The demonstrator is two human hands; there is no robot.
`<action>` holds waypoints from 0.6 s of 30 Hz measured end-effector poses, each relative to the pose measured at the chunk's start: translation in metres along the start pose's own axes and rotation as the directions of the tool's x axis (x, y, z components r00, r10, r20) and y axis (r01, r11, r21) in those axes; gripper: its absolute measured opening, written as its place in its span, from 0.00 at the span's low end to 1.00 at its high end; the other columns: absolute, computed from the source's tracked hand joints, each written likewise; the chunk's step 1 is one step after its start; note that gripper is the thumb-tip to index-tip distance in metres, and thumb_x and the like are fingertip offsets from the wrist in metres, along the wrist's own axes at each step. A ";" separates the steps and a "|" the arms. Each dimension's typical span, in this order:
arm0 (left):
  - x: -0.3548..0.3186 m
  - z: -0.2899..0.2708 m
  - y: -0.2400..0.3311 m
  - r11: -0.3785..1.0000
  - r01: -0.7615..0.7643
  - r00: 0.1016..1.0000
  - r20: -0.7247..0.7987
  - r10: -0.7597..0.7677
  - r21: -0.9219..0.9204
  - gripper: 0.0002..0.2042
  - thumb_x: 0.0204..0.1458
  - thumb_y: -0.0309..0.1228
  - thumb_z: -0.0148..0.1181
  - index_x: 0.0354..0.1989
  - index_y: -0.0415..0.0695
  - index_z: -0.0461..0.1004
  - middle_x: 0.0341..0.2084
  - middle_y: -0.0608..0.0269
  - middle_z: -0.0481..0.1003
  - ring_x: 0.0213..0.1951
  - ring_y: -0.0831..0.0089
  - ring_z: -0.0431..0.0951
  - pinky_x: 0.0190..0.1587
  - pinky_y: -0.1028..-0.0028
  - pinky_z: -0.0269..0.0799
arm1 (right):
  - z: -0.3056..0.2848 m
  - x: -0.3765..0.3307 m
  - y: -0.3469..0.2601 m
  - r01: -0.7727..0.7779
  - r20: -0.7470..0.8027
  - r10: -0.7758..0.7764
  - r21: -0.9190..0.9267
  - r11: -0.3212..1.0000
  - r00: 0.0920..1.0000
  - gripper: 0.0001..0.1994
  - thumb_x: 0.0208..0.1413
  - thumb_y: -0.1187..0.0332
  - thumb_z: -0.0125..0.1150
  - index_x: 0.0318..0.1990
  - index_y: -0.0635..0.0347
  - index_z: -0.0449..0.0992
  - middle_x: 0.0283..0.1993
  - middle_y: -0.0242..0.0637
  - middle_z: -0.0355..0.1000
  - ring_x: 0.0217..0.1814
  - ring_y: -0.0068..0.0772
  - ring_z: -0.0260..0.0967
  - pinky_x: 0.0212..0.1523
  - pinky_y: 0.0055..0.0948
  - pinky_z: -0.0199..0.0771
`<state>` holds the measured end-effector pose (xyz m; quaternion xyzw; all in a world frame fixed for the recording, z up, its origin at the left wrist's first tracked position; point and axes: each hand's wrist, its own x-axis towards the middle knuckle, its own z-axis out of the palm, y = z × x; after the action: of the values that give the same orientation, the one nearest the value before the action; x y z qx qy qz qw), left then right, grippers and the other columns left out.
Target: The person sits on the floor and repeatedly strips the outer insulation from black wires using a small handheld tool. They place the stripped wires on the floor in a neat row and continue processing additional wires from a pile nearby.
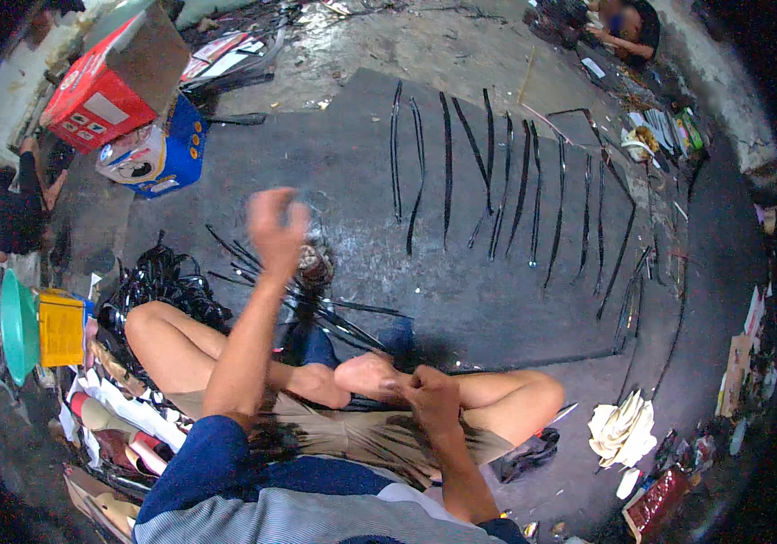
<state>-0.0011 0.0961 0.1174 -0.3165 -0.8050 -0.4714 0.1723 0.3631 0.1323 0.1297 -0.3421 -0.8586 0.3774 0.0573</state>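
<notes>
My left hand point(278, 227) is raised over the dark mat point(316, 154), smeared by motion, so its fingers do not show clearly. Just to its right stands a small round pot point(314, 267) with a crusted rim. My right hand point(431, 396) is closed in front of my lap, by my crossed feet; what it pinches, if anything, is hidden. Loose black strips point(343, 317) fan out between the pot and my legs. Farther right, several long black strips point(447, 172) lie side by side on the mat.
A tangled heap of glossy black strips point(162, 276) lies by my left knee. Red point(103, 86) and blue point(166, 150) boxes stand at the far left, beside a yellow crate point(62, 331). Cream-coloured pieces point(622, 431) are piled at right. Other people sit at far right and left.
</notes>
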 end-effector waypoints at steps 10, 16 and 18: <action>-0.103 0.192 -0.018 0.575 -0.807 0.301 0.744 0.596 -0.134 0.10 0.52 0.33 0.54 0.40 0.47 0.76 0.46 0.62 0.73 0.51 0.65 0.73 0.49 0.64 0.72 | -0.050 0.011 -0.010 -0.083 -0.420 0.168 0.213 0.974 0.892 0.15 0.51 0.74 0.72 0.47 0.60 0.79 0.33 0.33 0.73 0.25 0.21 0.64 0.29 0.23 0.67; -0.101 0.204 0.026 0.717 -0.678 0.380 0.758 0.531 -0.163 0.07 0.50 0.32 0.57 0.32 0.45 0.79 0.36 0.61 0.78 0.43 0.61 0.79 0.40 0.61 0.79 | -0.057 0.008 0.023 -0.075 -0.524 0.185 0.224 0.972 0.831 0.15 0.50 0.76 0.69 0.47 0.62 0.79 0.44 0.39 0.72 0.38 0.28 0.69 0.38 0.26 0.70; -0.101 0.175 0.077 0.914 -0.362 0.591 0.713 0.378 -0.184 0.05 0.49 0.30 0.59 0.32 0.44 0.78 0.35 0.56 0.77 0.42 0.56 0.79 0.41 0.57 0.78 | -0.061 0.022 0.019 -0.031 -0.561 0.157 0.228 0.973 0.812 0.16 0.48 0.74 0.70 0.47 0.62 0.79 0.45 0.43 0.74 0.45 0.39 0.72 0.45 0.33 0.74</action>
<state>0.1288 0.2400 0.0227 -0.6404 -0.7169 -0.2651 -0.0754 0.3789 0.1924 0.1560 -0.4745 -0.7386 0.3463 0.3307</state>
